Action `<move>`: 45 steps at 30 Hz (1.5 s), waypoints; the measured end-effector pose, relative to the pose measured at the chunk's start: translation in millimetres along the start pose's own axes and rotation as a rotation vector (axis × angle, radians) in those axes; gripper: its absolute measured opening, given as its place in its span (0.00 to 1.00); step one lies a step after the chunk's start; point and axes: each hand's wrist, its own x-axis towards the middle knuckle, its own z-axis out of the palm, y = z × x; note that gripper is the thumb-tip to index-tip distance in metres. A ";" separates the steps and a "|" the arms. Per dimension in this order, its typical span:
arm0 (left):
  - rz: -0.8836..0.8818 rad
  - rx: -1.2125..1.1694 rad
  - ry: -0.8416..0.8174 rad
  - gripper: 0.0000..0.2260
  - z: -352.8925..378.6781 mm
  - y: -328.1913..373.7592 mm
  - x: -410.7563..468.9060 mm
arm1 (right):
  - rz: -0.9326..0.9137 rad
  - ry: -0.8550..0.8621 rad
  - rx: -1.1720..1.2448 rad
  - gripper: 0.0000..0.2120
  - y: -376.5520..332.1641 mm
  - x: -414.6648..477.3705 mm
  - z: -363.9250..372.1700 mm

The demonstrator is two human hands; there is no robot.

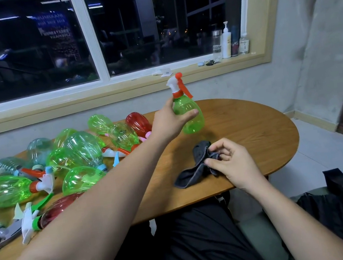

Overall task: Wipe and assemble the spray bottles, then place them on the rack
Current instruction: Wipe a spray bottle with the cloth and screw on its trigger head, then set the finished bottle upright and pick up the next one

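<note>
Left hand point(168, 122) grips green bottle point(192, 117), sprayer fitted, slightly tilted at mid table point(256, 130). Right hand point(233, 162) pinches dark cloth point(195, 171) lying near table's front edge. More bottles point(76, 158) piled left.

Left half of worktop point(245, 131) blocked by a heap of spray bottles point(75, 154) lying on their sides, triggers poking toward the near edge; left forearm point(109, 196) crosses diagonally over the heap's near-right side; left hand point(169, 121) grips a green bottle point(190, 115) at mid-worktop, slightly tilted, base contact unclear, trigger head rising in front of the windowsill point(114, 89); bare wood from that bottle out to the rounded right end, also between bottle and cloth point(196, 166); cloth sits near the front edge, pinched by right hand point(234, 162); far side bounded by wall point(53, 126); dark bag point(326, 206) low on the right, below worktop level.
</note>
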 end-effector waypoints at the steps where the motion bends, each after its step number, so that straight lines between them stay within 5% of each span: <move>1: 0.007 0.052 -0.021 0.38 3.0 -0.9 7.9 | -0.001 0.006 -0.008 0.13 0.3 0.0 0.1; 7: 0.000 0.223 -0.088 0.44 26.9 -12.4 30.4 | -0.018 0.039 -0.172 0.20 4.6 -1.1 2.9; 13: -0.052 0.258 -0.165 0.42 45.8 -22.6 27.1 | -0.078 0.049 -0.500 0.16 -3.5 -9.7 9.1; 24: -0.171 0.241 -0.196 0.49 33.6 -22.2 16.8 | -0.085 0.050 -0.535 0.16 -2.4 -9.4 11.2; 39: 0.040 0.615 -0.252 0.20 -84.4 -21.7 -28.0 | -0.081 0.027 -0.532 0.16 -2.7 -12.1 12.7; 45: 0.005 0.861 -0.293 0.21 -86.3 -46.2 -23.6 | -0.115 0.021 -0.542 0.16 -1.3 -12.8 13.8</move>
